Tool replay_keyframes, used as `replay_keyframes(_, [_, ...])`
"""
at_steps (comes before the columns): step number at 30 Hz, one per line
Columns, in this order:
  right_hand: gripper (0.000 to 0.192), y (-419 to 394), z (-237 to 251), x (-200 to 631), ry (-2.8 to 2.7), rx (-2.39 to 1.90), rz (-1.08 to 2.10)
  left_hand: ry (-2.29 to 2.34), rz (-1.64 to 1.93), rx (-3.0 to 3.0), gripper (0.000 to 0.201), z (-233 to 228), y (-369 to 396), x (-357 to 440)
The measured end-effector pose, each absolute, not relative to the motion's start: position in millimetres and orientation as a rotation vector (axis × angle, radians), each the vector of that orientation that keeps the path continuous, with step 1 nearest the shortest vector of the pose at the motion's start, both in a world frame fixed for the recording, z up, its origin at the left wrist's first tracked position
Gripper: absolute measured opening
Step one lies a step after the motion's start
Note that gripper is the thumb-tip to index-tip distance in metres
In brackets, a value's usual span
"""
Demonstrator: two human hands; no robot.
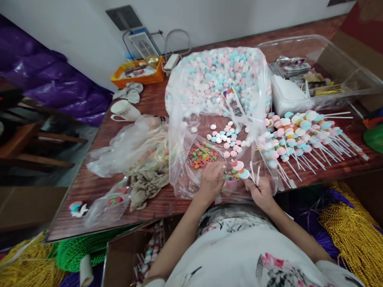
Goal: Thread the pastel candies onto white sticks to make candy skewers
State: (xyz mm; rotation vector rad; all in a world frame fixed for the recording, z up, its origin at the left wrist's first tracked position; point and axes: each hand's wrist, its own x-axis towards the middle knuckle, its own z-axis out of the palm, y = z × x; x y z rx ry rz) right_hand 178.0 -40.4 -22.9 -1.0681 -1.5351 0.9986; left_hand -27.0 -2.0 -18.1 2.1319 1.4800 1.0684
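Head view: we see the left hand [211,180] resting knuckles-up on the clear plastic sheet [191,175] at the near table edge, fingers curled down among the small coloured ring candies [202,156] — whether it pinches one we cannot tell. The right hand [261,191] sits just beside it, closed around a few thin white sticks [254,175] that point up and away from the person. Between the two hands, touching the fingertips of both, lies a half-built candy skewer [239,168]: flat round discs in pink, white and pale blue, stacked along a stick.

Just beyond the hands we note loose discs [227,137] in the same pastel colours scattered on the sheet. Behind them stands the big clear bag [215,79] packed full of the pink, blue and white pieces. A white tag [233,103] with a barcode and a coloured top hangs at the bag mouth — print too small to read.

Right of the hands, well apart, a fan of finished skewers [302,135] lies on the brown table [89,187], sticks toward the near edge. A clear tub [344,75] holds packets behind them, and a white cup [124,111] lies on its side at left
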Motion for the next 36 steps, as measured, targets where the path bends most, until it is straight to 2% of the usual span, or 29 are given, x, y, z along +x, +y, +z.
replay_keyframes(2, [0.030, -40.8, -23.6, 178.7, -1.573, -1.054, 0.988, 1.506, 1.271, 1.689, 0.026, -8.0, -2.4, -28.3])
replay_keyframes(5, [0.022, -40.8, -24.4, 179.4, -1.696, -0.993, 0.973, 1.376, 1.411, 1.062, 0.041, 12.5, -4.8, -27.3])
replay_keyframes(9, [0.026, -39.9, -23.4, 179.1, -1.819, -0.940, 0.962, 1.174, 1.474, 0.759, 0.040, 30.2, -8.5, -21.5])
replay_keyframes(20, [0.026, -40.9, -23.4, 176.0, -1.866, -1.019, 0.919, 1.116, 1.508, 0.760, 0.034, 16.4, -10.3, -18.9])
replay_keyframes(36, [0.021, -40.2, -20.6, 171.5, -1.792, -1.092, 0.901, 1.240, 1.604, 1.140, 0.030, -1.7, -13.5, -26.7])
